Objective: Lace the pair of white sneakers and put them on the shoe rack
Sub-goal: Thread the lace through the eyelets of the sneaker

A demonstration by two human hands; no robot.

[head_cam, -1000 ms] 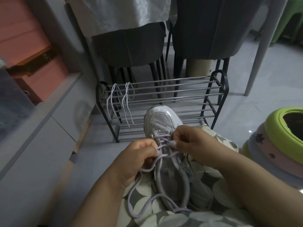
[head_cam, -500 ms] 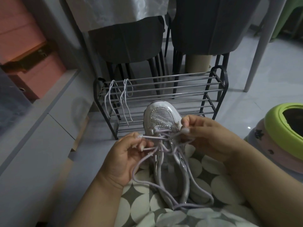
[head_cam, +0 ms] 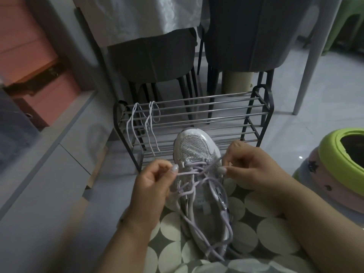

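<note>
From my feed I see a white sneaker [head_cam: 197, 152] lying on the person's lap, toe pointing away toward the shoe rack [head_cam: 199, 117], resting on fabric printed with pale circles [head_cam: 273, 233]. The left hand [head_cam: 151, 184] is curled, thumb and forefinger pinching one run of the pale lilac lace [head_cam: 199, 171] just left of the eyelets; the right hand [head_cam: 254, 168] pinches the other run on the right side, fingers pressed together around it, so the lace stretches taut across the upper between them. The loose remainder of that lace trails down over the tongue and heel in long loops toward the bottom of the view. The rack stands on the floor just beyond the toe, a black frame with metal bars, and a second lace [head_cam: 145, 127] hangs draped over its top bars at the left end (I cannot see the other sneaker anywhere in this view). Behind the rack are two dark chairs [head_cam: 155, 56] tucked under a table with a white cloth [head_cam: 137, 18]. At the right edge sits a stack of round plastic stools, lime green on top [head_cam: 331, 156]. A grey cabinet [head_cam: 49, 154] runs along the left.
</note>
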